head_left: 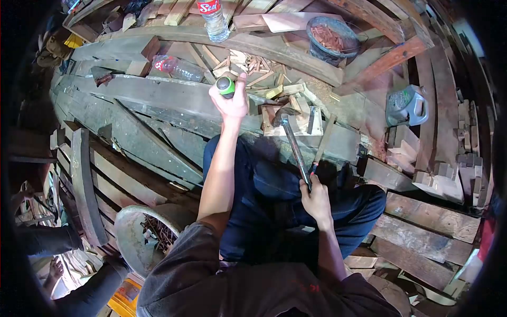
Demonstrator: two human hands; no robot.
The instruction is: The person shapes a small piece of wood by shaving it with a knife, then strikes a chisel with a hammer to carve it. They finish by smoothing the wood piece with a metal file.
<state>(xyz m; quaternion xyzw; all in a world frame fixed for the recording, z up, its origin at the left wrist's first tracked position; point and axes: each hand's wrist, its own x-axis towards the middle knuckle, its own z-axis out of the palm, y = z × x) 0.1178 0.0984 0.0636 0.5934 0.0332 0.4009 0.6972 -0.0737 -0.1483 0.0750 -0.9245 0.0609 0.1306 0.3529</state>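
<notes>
My left hand point(231, 102) is wrapped round a green and black handled object point(225, 87), held out above the planks; its lower part is hidden. My right hand point(317, 198) grips the handle of a hammer point(293, 140), whose metal head lies over a small light wooden board point(314, 122) in front of my knees. A flat strip with a red end point(323, 143) leans just right of the hammer handle. Wood pieces lie on and behind the board.
Plastic bottles point(215, 24) point(177, 68), a bucket of wood bits point(330, 39) and a grey jug point(406, 107) stand or lie ahead. At left is a basin of nails point(127, 235); another person's legs point(92, 288) show beyond it. Beams surround me.
</notes>
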